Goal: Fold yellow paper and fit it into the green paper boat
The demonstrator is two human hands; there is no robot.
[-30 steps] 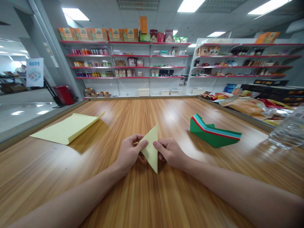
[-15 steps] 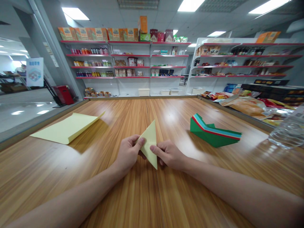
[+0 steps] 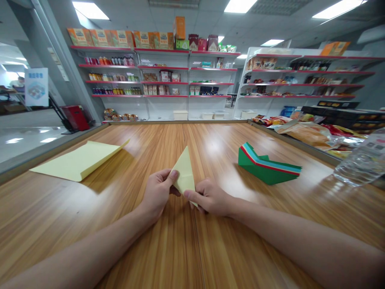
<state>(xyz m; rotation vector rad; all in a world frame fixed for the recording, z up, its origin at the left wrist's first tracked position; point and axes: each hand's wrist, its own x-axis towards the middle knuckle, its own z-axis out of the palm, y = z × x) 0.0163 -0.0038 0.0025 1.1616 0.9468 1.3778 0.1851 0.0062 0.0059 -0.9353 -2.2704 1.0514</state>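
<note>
While you pinch the folded paper (image 3: 184,170), uneven pressure could spoil its crease

Because the folded paper stands tilted between your two hands, near the centre of the frame, its shape depends on how equally you press. Your left hand (image 3: 158,190) is clamped on its left side, with the thumb in front; your right hand (image 3: 215,198) is clamped near its lower tip, with the thumb across the face. Whether this tip touches the table (image 3: 168,249), one cannot tell.

If the right thumb slides under pressure, the layers could shift and the crease become crooked. If you pull too strongly, the paper could wrinkle or tear. At the left of the frame, the yellow sheet (image 3: 75,160) has a raised edge, which a wide arm movement could catch.
</note>
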